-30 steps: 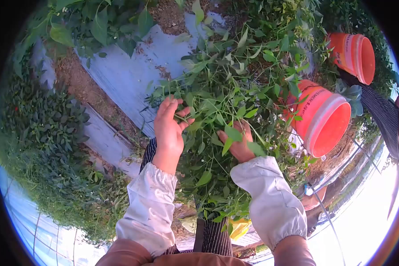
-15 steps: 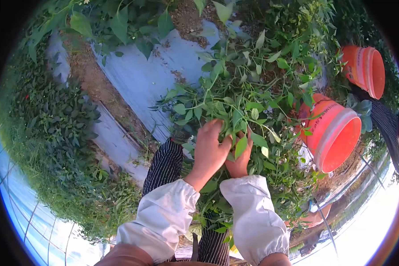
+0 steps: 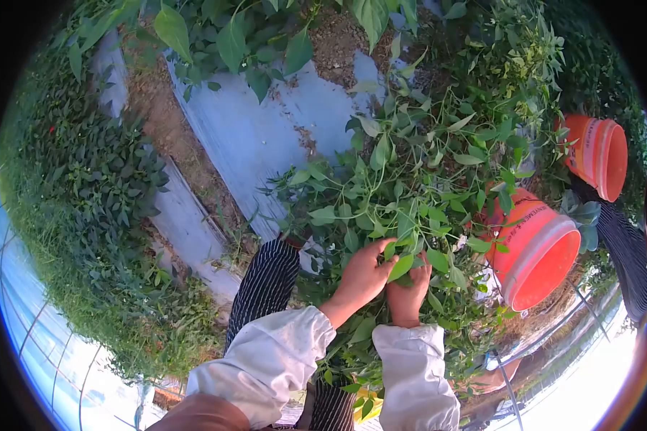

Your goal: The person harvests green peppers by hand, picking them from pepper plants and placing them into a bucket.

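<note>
A leafy green plant [image 3: 424,179] fills the middle of the head view. My left hand [image 3: 363,276] reaches into its lower stems with fingers curled over a cluster of leaves. My right hand [image 3: 407,293] is right beside it, touching it, with its fingertips hidden behind the leaves, so its grip is unclear. Both forearms wear white sleeve covers [image 3: 266,359]. Whether either hand holds any fruit is hidden.
Two orange buckets lie tilted to the right, one near [image 3: 546,251] and one farther [image 3: 600,154]. A grey plastic mulch sheet [image 3: 266,136] and bare soil [image 3: 158,122] run to the left. Dense low greenery [image 3: 86,215] borders the far left. My striped trouser leg [image 3: 266,276] is below.
My left hand swung from the plant's left side over to meet my right hand. Both hands have sunk lower in the view, and the view has shifted so the buckets sit lower.
</note>
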A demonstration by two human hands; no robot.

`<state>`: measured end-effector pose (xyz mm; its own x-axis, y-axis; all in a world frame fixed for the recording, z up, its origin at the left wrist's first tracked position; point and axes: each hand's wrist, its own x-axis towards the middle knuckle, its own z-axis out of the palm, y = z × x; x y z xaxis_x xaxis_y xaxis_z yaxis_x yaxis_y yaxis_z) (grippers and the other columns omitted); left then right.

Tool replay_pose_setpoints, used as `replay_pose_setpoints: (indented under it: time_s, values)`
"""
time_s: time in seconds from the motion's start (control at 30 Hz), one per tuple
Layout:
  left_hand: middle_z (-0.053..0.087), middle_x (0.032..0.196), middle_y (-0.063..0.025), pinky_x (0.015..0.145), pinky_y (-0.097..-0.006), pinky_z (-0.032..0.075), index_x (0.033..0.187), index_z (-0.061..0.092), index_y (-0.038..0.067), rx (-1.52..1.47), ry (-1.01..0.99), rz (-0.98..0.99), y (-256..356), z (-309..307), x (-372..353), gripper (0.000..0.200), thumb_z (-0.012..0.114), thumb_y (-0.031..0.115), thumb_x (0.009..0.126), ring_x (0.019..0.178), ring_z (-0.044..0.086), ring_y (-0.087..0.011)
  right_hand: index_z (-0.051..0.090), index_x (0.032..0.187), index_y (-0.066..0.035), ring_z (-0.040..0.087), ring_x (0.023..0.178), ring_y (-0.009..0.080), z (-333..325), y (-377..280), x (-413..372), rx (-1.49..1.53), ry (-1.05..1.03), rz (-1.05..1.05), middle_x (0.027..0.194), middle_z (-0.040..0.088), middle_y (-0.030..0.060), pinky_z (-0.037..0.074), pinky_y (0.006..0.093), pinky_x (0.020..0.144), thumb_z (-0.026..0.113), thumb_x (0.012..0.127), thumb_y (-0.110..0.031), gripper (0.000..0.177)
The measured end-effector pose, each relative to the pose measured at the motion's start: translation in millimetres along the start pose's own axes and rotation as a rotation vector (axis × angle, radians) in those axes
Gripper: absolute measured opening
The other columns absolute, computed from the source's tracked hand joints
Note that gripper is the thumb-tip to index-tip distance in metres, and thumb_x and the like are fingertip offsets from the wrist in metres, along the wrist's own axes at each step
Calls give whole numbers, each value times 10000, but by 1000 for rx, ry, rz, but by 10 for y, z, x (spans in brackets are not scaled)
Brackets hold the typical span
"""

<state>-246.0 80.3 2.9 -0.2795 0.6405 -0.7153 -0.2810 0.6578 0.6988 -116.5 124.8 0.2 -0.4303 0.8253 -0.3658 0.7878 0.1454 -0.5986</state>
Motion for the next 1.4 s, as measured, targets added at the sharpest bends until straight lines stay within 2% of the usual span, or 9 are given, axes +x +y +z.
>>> replay_pose_setpoints:
  time_s: [0.17,0.3,0.5,0.63,0.93,1.0,1.1,1.3,1.4]
  values:
    - [701,1071,-172,830,-339,514,1177,650,35,-63,87,-36,1,-19,22,301,643,154,901,934,686,-281,626,1187,-50,473,1209,396,-92,-385,69,-422,132,-164,1237,553,160,364,541,1037,761,689,-178,532]
    - [726,948,-71,764,-276,503,1056,694,-27,-320,216,-69,-45,-25,95,204,681,15,857,855,645,-115,655,1036,-53,500,1108,367,-136,-593,107,-468,89,-38,1126,584,168,355,509,935,767,659,-247,439]
    - [683,953,-23,754,-235,463,1049,687,-11,-688,357,-230,58,-143,168,193,680,-29,858,819,604,-99,655,921,-34,555,945,390,33,-195,-76,199,249,338,938,642,137,420,488,854,727,754,-141,211]
    - [672,982,-22,832,-261,462,1048,676,2,-491,233,-334,-50,6,98,189,697,10,861,905,600,-112,685,975,-63,602,964,374,-132,-82,-51,-264,-87,21,958,640,141,428,506,912,712,787,-211,241]
    - [609,1149,-67,784,-277,497,1332,515,18,-536,216,-387,-112,151,92,507,704,24,861,961,602,-114,687,1077,-94,608,974,335,-222,40,-15,-344,-173,-64,968,640,98,327,625,1065,700,793,-268,333]
    - [648,1001,-38,844,-295,469,1040,598,15,-501,281,-292,-71,215,85,220,691,-15,842,934,593,-127,691,1060,-95,604,968,332,-255,2,9,-367,-187,-58,954,639,97,319,625,1068,690,794,-248,307]
    - [659,945,-51,820,-299,474,1041,593,11,-52,302,4,-93,250,94,250,708,-1,820,905,604,-140,688,1014,-83,599,948,314,-299,-148,-37,-470,-177,-125,931,639,93,303,617,1081,662,793,-206,255]
    - [661,945,-39,814,-293,474,1000,582,38,-180,300,-144,-119,233,117,263,710,-3,774,887,589,-127,660,1103,-48,579,983,302,-338,-313,-110,-406,-177,-66,909,633,112,387,508,933,698,768,-173,360]
    - [627,958,-13,801,-283,470,1028,578,55,-290,316,-176,-299,226,155,305,711,-6,760,911,567,-107,661,1129,-52,583,971,307,-497,-390,-177,-369,-184,-93,946,646,107,342,549,1043,719,787,-174,368]
